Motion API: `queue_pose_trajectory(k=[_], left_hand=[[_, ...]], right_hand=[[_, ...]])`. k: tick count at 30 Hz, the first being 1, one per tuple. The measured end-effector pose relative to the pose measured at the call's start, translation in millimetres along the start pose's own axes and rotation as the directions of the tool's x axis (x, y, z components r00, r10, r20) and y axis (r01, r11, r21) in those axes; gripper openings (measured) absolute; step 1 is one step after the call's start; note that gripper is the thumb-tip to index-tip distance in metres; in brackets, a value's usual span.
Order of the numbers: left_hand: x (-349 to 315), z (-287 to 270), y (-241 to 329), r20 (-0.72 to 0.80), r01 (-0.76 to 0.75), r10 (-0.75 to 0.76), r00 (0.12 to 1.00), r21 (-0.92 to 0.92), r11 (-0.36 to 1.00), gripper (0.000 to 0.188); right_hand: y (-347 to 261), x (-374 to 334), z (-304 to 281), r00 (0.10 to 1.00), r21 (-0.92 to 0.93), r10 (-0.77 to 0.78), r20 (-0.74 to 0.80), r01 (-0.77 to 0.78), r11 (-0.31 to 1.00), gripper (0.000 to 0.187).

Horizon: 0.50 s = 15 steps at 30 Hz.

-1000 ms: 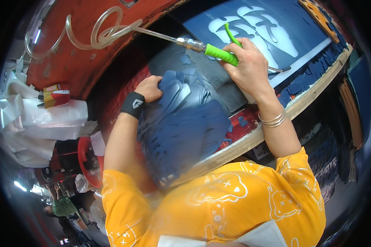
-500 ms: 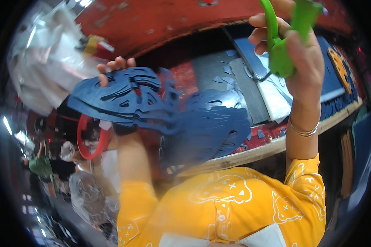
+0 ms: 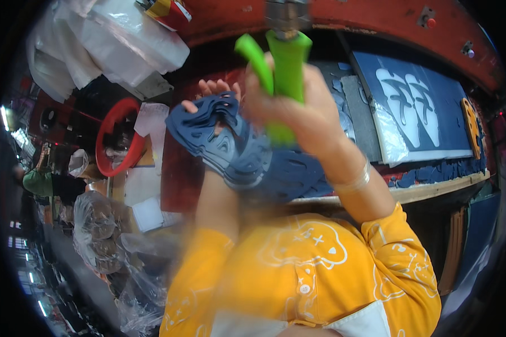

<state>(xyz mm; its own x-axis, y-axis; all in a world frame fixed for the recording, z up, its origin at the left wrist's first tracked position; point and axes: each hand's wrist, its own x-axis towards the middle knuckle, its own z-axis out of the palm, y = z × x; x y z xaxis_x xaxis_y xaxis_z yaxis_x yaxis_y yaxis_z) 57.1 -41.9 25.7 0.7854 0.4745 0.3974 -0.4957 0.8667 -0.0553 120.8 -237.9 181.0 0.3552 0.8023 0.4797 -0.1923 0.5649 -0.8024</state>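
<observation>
My left hand grips a stack of thin blue die-cut sheets from behind. Its fingertips show over the far edge, and the sheets' slotted layers bend and fan out. Wrapped around a bright green air blow gun is my right hand, just right of the stack. A metal fitting tops the gun's handle, and its green lever sticks out to the left. The gun and right hand are smeared by motion, and I cannot make out the nozzle. Part of the stack lies hidden behind the right hand.
A blue panel with white sole-shaped openings lies at the right, beside an orange perforated plate. A wooden strip edges the bench. Left are a red ring-shaped rim and clear plastic bags. A person in green is far left.
My right hand has brought the blow gun left and closer to the stack, its handle now upright. The sheets in my left hand have shifted rightward in view and bunched together.
</observation>
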Motion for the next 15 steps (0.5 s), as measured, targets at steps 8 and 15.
queue_pose_trajectory(k=[8,15], left_hand=[[-13.0,-35.1,32.2,-0.212,-0.321,0.313,0.926,-0.003,0.947,0.030],[-13.5,-29.1,50.3,-0.328,-0.405,0.620,0.713,0.529,0.746,0.022]], right_hand=[[13.7,-6.3,-4.6,0.996,0.021,0.054,0.066,-0.056,0.998,0.020],[31.9,2.6,-12.5,0.990,-0.394,-0.022,-0.139,-0.035,0.918,0.021]])
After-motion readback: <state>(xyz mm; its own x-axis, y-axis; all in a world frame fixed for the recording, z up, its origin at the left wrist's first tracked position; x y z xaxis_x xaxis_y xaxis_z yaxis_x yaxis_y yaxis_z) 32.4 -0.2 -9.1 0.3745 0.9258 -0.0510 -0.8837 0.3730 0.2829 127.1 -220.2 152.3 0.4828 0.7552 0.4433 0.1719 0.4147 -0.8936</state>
